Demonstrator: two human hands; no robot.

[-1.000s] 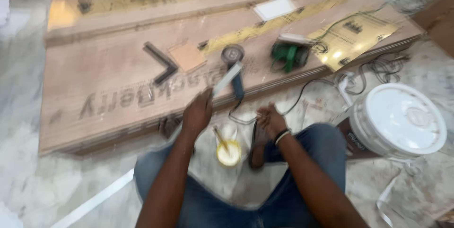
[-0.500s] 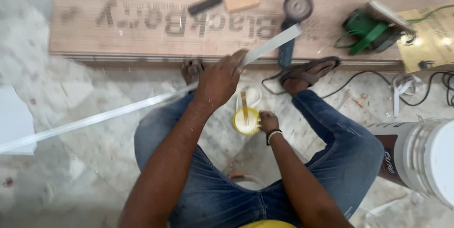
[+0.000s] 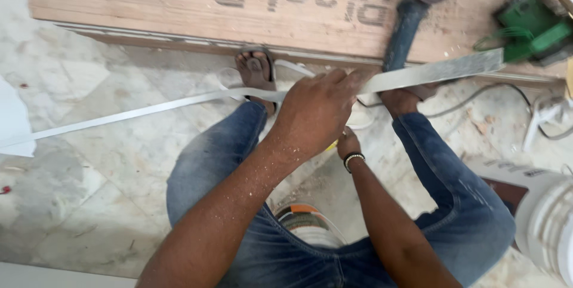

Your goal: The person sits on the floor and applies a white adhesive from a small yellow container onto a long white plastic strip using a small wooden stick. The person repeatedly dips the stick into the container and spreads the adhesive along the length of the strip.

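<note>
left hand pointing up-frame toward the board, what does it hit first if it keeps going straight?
Likely the edge of the plywood board lying on the floor. The left hand grips the long white strip, knuckles aimed up-frame; only bare floor shows between. The angle grinder sits slightly right of that line. Depth is unclear.

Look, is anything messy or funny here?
Yes. Sawdust speckles the left hand and arm, and dusty grit lies on the marble floor. The long white strip it grips droops and curls near the sandalled foot.
</note>
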